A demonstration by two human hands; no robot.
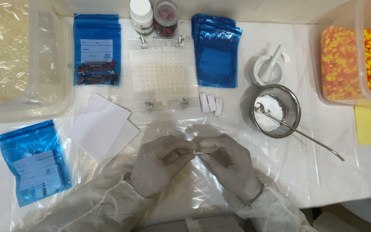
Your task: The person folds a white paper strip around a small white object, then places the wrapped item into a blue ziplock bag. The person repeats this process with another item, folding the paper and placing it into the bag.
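My left hand (159, 164) and my right hand (228, 160), both in pale gloves, meet over the plastic-covered table (340, 180). Together they pinch a small thin clear item (197, 152) between their fingertips; what it is I cannot tell. Just beyond the hands lie three small folded white paper packets (211, 103) and a clear capsule-filling tray (162, 74) with screws at its corners. A steel bowl of white powder (276, 111) with a long metal spoon (305, 135) stands to the right of the hands.
White paper sheets (101, 127) lie left of the hands. Blue zip bags sit at front left (34, 160), back left (97, 49) and back centre (216, 50). Two pill bottles (153, 17), a white mortar with pestle (269, 68), a tub of orange-yellow capsules (353, 64), a tub of clear capsules (13, 56).
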